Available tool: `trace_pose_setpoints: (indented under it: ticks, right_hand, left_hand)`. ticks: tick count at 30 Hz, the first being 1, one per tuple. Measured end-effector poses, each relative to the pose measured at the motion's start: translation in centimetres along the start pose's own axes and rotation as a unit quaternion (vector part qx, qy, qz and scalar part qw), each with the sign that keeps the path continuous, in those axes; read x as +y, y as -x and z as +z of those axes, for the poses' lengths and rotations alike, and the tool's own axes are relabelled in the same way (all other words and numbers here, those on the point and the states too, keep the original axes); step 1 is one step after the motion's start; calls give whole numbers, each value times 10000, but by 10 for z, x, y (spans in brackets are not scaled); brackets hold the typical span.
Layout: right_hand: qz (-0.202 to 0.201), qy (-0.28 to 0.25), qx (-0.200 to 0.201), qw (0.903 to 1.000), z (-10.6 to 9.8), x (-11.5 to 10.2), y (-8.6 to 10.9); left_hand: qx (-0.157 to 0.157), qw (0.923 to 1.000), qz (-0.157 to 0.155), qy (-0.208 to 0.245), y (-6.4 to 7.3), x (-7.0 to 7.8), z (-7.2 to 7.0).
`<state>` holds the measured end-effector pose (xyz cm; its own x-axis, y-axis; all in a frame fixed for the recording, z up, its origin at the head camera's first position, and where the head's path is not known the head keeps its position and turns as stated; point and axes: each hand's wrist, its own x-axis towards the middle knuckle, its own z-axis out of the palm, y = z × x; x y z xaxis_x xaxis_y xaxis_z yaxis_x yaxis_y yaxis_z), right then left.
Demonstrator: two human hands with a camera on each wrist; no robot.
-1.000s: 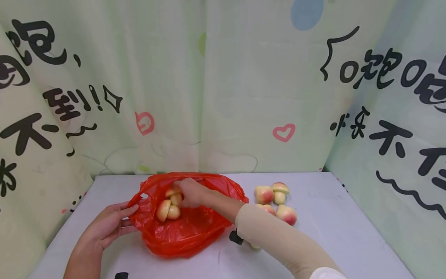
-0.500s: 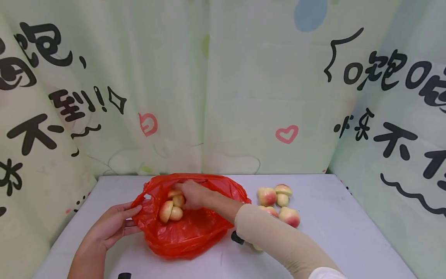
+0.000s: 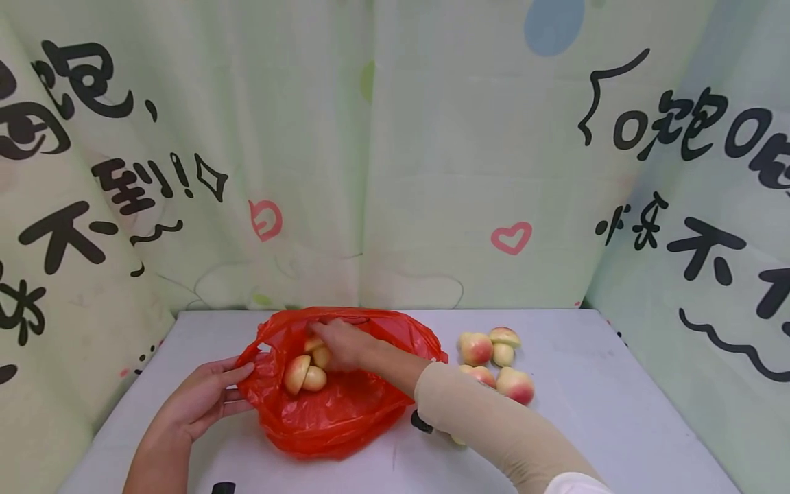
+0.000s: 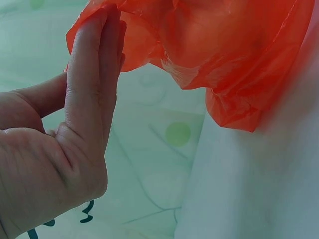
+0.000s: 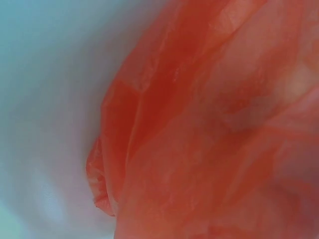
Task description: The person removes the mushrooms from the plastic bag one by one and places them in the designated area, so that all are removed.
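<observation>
A red plastic bag (image 3: 333, 418) stands with its mouth spread on the white table. Its left rim is pinched between the thumb and straight fingers of my left hand (image 3: 206, 398); in the left wrist view, this hand (image 4: 84, 114) holds the bag's edge (image 4: 199, 45). Two yellowish mushrooms show inside: a front mushroom (image 3: 304, 376) and a back mushroom (image 3: 319, 353). Reaching into the bag, my right hand (image 3: 345, 345) bends its fingers round the back mushroom; the fingertips are hidden. Red plastic (image 5: 199, 149) fills most of the right wrist view, hiding that hand.
Right of the bag, a mushroom (image 3: 504, 345) and pink-tinged cream pieces (image 3: 516, 385) lie close together on the white table (image 3: 586, 412), partly behind the right sleeve (image 3: 481, 418). A black object (image 3: 421, 421) sits by the sleeve. Printed curtains (image 3: 432, 158) surround the table's back and sides.
The head view has shifted slightly, so the scene sits a little further right. Inside the bag, the back mushroom has edged right beside my right hand. My left hand keeps its hold.
</observation>
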<state>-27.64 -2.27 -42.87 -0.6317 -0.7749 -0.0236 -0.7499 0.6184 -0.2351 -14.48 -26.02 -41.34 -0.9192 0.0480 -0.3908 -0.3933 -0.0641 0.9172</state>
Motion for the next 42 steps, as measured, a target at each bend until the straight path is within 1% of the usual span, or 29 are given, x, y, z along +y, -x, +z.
trace_pose_setpoints:
  ticks: [9, 15, 18, 22, 26, 32, 38, 42]
  right_hand:
    - [36, -48, -14, 10000, 0, 3, 3]
    - [-40, -357, 64, 9993, -1, 7, 6]
    - [-101, -428, 157, 9989, -4, 8, 8]
    - [-19, -458, 209, 9987, -7, 8, 11]
    - [136, -564, 158, 9982, -6, 9, 14]
    - [72, -477, 265, 9985, -4, 11, 16]
    - [74, -516, 151, 9985, -2, 13, 20]
    - [55, -460, 165, 9988, -2, 13, 21]
  left_hand:
    - [13, 10000, -40, -4, -1, -1, 2]
    - [12, 10000, -43, 0, -1, -1, 1]
    - [-11, 10000, -37, 8, -1, 0, 0]
    - [-32, 10000, -41, -12, -1, 0, -2]
    - [-41, 10000, -60, -35, -1, 0, -3]
    - [-122, 9999, -21, 24, 0, 1, -4]
    - [-112, 9999, -7, 35, 0, 0, -3]
    - [-98, 9999, 8, 17, 0, 0, -2]
